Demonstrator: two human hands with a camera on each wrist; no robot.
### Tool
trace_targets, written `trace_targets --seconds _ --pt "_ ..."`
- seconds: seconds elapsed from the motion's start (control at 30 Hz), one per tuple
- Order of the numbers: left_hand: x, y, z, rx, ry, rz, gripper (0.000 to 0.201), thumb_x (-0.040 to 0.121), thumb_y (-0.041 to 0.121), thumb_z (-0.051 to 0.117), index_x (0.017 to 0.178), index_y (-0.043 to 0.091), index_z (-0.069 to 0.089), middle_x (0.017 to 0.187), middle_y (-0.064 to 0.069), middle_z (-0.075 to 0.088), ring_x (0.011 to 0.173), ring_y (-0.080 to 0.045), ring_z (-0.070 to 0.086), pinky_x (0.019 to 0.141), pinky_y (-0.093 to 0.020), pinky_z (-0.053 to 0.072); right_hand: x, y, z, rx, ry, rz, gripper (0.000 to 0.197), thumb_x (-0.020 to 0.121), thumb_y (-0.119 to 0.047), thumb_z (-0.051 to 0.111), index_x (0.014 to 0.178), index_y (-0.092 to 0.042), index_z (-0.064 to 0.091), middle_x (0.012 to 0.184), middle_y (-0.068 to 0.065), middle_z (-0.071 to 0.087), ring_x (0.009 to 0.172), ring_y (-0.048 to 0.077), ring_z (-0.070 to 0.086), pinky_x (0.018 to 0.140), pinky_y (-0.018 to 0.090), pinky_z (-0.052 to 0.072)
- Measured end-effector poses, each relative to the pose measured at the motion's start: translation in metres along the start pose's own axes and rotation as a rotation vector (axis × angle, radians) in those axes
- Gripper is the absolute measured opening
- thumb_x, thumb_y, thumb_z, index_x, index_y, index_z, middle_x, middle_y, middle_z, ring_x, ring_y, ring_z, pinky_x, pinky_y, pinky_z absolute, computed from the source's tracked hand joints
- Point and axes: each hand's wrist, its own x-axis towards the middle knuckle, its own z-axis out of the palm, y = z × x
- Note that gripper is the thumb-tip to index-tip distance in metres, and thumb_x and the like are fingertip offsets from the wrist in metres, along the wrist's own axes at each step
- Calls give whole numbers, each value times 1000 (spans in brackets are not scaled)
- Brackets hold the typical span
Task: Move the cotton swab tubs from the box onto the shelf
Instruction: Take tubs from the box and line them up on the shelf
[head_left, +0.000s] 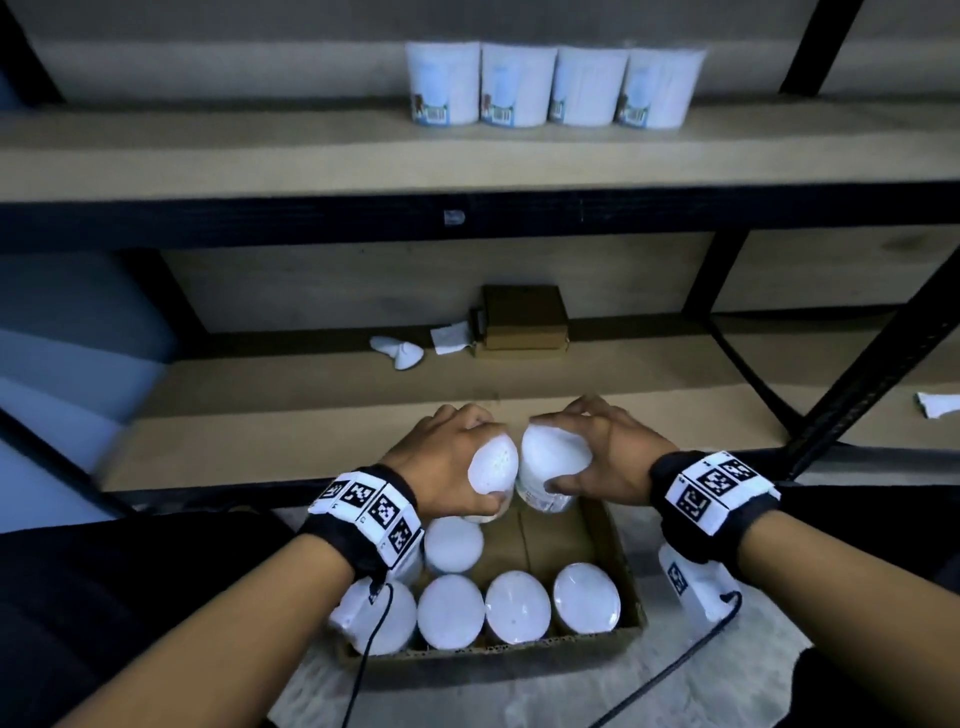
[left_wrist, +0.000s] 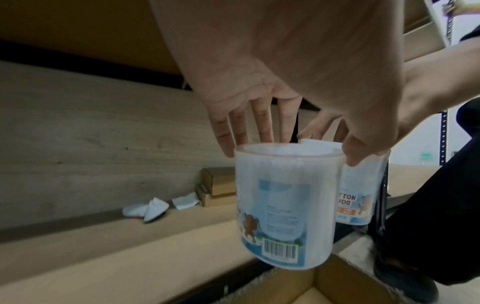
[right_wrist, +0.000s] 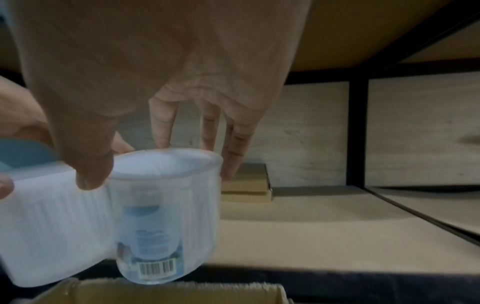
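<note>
Left hand (head_left: 451, 457) grips one tub (head_left: 492, 470) by its lid, right hand (head_left: 605, 452) grips another (head_left: 550, 467), both lifted side by side above the box (head_left: 626, 597), five tubs left inside, four tubs (head_left: 553, 85) upright on the shelf (head_left: 260, 156).

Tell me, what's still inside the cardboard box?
In the cardboard box, five white-lidded tubs show plainly. The left hand and its wristband cover that corner, so more may hide there.

Stockroom: metal-framed shelving (head_left: 467, 156), boxed (head_left: 618, 582) identical tubs (head_left: 441, 83).
</note>
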Motion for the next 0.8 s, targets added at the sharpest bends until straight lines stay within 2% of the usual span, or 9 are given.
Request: trace_targets --seconds 0.07,0.17,0.3,0.4,0.6,0.73,0.8 --pt "-7 0 -22 26 7 5 81 68 64 65 140 35 42 139 14 38 121 -16 36 103 -31 36 -5 -13 -17 -26 35 -38 76 76 -61 69 144 -51 35 149 -3 32 136 24 35 107 38 38" --pt "-15 1 -58 67 45 10 78 66 65 62 137 40 43 136 14 40 120 -16 38 102 -37 40 -6 -33 -44 -54 95 -93 73 77 -64 66 143 -51 36 148 -2 38 138 26 34 109 42 35" --pt "-25 2 -107 90 95 -24 70 65 66 59 130 45 45 134 14 41 113 -15 39 100 -40 42 -5 -58 -78 -57 177 -172 71 71 -72 58 137 -56 36 143 -6 45 133 21 39 109 44 38" --pt "-35 3 -142 116 167 -22 68 66 64 59 129 42 49 129 15 45 107 -15 42 100 -37 42 -8 -79 -107 -43 256 -217 67 70 -69 59 133 -54 41 135 -6 51 127 20 44 107 42 39" --pt "-56 2 -218 190 304 1 72 66 64 57 133 37 53 128 10 51 109 -17 47 100 -33 42 -13 -124 -161 -18 400 -307 67 66 -72 59 127 -46 52 130 -11 56 120 13 51 101 35 45" --pt "-70 -3 -260 224 363 36 61 73 55 65 129 35 57 123 8 55 110 -12 48 93 -20 34 -14 -150 -193 -39 461 -369 65 68 -76 59 125 -44 53 128 -12 58 114 11 53 94 31 46" --pt "-74 -7 -280 248 383 18 65 71 61 59 131 37 55 126 10 54 113 -12 49 95 -24 37 -12 -162 -208 -31 495 -402 63 70 -76 60 124 -43 55 130 -14 58 115 9 52 91 28 43"
